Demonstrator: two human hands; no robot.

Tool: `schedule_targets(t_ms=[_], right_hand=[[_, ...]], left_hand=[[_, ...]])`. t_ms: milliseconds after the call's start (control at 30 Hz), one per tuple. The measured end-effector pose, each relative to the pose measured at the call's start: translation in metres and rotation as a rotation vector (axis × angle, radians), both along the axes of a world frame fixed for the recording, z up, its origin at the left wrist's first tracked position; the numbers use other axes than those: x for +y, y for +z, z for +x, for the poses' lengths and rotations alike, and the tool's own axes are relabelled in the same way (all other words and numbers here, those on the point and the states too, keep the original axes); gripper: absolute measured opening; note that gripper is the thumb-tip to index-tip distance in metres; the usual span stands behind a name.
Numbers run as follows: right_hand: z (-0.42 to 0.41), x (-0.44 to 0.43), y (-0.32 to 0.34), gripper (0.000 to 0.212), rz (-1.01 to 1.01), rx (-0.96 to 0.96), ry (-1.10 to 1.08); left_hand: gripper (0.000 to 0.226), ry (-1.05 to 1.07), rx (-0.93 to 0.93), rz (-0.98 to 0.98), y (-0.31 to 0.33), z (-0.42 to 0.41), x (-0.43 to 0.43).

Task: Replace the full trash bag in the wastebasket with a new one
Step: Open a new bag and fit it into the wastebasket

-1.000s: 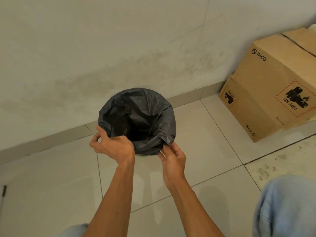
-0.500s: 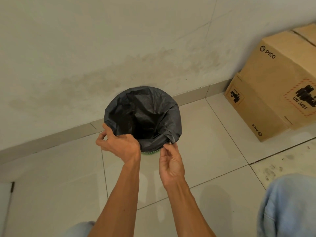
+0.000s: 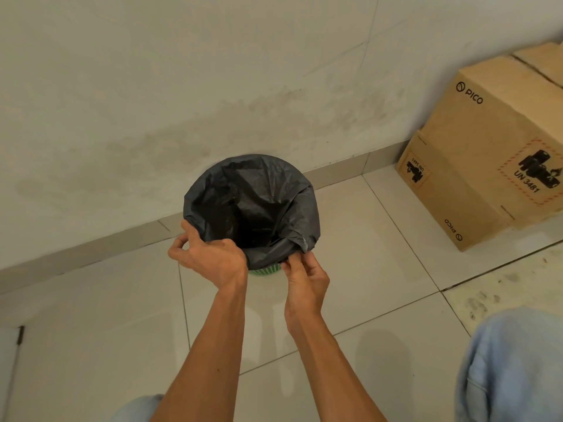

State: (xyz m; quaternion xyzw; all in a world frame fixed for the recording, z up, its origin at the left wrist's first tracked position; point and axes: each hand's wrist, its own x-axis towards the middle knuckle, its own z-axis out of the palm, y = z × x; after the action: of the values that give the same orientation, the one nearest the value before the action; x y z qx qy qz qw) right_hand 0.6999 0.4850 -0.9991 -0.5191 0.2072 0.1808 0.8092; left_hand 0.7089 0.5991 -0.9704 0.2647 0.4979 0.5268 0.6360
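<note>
At frame centre, the black trash bag point(image 3: 253, 205) lines the green wastebasket point(image 3: 264, 271). The left hand point(image 3: 210, 257) and right hand point(image 3: 306, 277) each pinch its folded-over edge. Best to pull the cuff down evenly all round so it won't slip in.

Both hands, left point(image 3: 210, 257) and right point(image 3: 306, 280), pinch the black bag point(image 3: 253, 208) lining the wastebasket point(image 3: 264, 271).

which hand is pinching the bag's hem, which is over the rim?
The right hand pinches the hem of the black bag at the near-right edge. The left hand is draped over the near-left rim, fingers curled, no pinch.
</note>
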Motion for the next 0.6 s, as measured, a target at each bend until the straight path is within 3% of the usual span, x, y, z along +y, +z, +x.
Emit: schedule_targets(t_ms=[200, 300, 400, 467, 600], right_hand=[[0.004, -0.002, 0.013, 0.026, 0.071, 0.088, -0.023], [0.009, -0.009, 0.029, 0.016, 0.176, 0.212, -0.034], [0.022, -0.015, 0.034, 0.029, 0.019, 0.261, 0.077], [0.031, -0.015, 0.034, 0.019, -0.048, 0.279, 0.144], [0.033, -0.015, 0.037, 0.012, 0.089, 0.31, 0.143]], left_hand=[[0.024, -0.02, 0.017, -0.009, -0.004, -0.001, 0.001], [0.025, -0.021, 0.032, -0.01, -0.006, 0.0, 0.002], [0.027, -0.046, 0.043, -0.012, -0.009, 0.001, 0.003], [0.028, -0.059, 0.056, -0.01, -0.008, 0.0, 0.004], [0.027, -0.082, 0.06, -0.003, -0.01, 0.001, 0.007]])
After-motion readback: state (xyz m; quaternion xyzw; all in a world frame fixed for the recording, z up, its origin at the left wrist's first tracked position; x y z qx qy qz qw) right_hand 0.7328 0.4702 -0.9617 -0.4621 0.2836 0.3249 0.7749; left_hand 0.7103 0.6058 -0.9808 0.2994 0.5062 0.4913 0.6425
